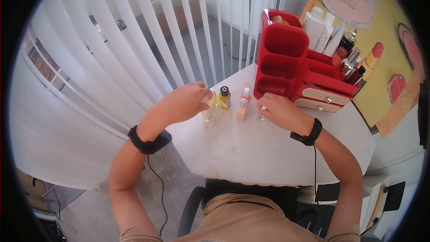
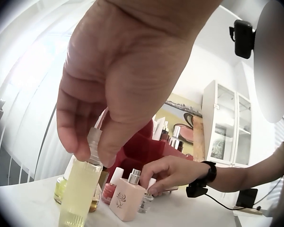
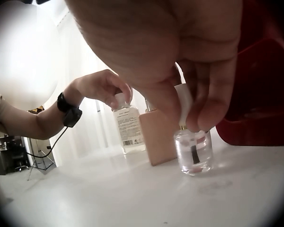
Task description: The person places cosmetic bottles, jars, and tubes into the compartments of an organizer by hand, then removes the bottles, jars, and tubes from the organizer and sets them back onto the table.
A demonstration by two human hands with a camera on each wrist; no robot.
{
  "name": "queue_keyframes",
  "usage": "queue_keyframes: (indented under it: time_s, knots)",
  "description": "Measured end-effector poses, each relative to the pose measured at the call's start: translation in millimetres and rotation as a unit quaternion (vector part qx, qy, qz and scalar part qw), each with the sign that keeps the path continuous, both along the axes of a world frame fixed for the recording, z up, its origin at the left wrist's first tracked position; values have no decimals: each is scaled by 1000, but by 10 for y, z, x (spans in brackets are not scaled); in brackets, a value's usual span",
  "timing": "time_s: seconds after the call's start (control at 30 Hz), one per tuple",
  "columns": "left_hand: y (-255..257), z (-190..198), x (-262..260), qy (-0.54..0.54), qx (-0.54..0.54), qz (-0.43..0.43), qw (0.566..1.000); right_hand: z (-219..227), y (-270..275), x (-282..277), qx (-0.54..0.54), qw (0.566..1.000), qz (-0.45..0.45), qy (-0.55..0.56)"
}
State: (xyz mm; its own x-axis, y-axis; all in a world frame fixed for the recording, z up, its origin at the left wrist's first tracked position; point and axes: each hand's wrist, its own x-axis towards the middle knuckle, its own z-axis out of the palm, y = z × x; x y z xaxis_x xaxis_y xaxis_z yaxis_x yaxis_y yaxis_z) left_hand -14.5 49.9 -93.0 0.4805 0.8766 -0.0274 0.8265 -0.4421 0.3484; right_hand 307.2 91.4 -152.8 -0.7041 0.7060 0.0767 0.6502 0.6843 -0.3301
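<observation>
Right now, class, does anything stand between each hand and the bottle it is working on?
Nothing visible does. The left hand already pinches the cap of the tall yellow bottle, and the right hand grips the white cap of the small clear polish bottle.

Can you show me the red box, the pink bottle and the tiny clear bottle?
red box (image 1: pixel 286 40), head view, upper compartment wall.
pink bottle (image 2: pixel 127 201), left wrist view, its front.
tiny clear bottle (image 3: pixel 195 153), right wrist view, glass body.
</observation>
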Motion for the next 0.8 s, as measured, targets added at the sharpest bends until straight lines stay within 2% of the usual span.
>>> queue_keyframes:
  time_s: [0.07, 0.2, 0.23, 0.3, 0.37, 0.4, 0.47, 0.53, 0.6, 0.63, 0.7, 0.73, 0.8]
  knots:
    - [-8, 100, 22, 13, -3, -33, 999, 34, -92, 124, -9, 998, 1, 57]
    - [-90, 455, 119, 3, 1, -96, 995, 261, -298, 369, -33, 996, -41, 75]
    - [-123, 495, 135, 3, 15, -109, 994, 353, -343, 461, -30, 995, -27, 90]
    - [-155, 649, 380, -6, 41, -148, 988, 595, -431, 737, -13, 995, -38, 95]
    - [-236, 852, 600, 1, -25, -93, 995, 852, -470, 955, 65, 987, -63, 130]
    - [-204, 894, 698, 1, -21, -102, 995, 993, -470, 1093, 63, 981, -103, 153]
    - [-172, 939, 931, -76, 54, -168, 981, 1367, -488, 1361, 48, 962, -185, 196]
    - [-89, 998, 1212, -99, 70, -180, 976, 1630, -450, 1631, 65, 941, -248, 220]
    - [46, 1064, 1488, -142, 118, -191, 964, 1789, -372, 1821, 129, 932, -283, 187]
    - [139, 1075, 1614, -142, 119, -195, 963, 1796, -301, 1911, 131, 930, -286, 187]
    - [353, 1071, 1850, -150, 253, -226, 929, 1697, -109, 2081, 207, 935, -260, 127]
    - [417, 1101, 1955, -146, 255, -230, 928, 1629, -39, 2134, 209, 933, -263, 131]
    - [518, 1157, 2139, -150, 234, -185, 943, 1487, 79, 2172, 181, 941, -246, 144]
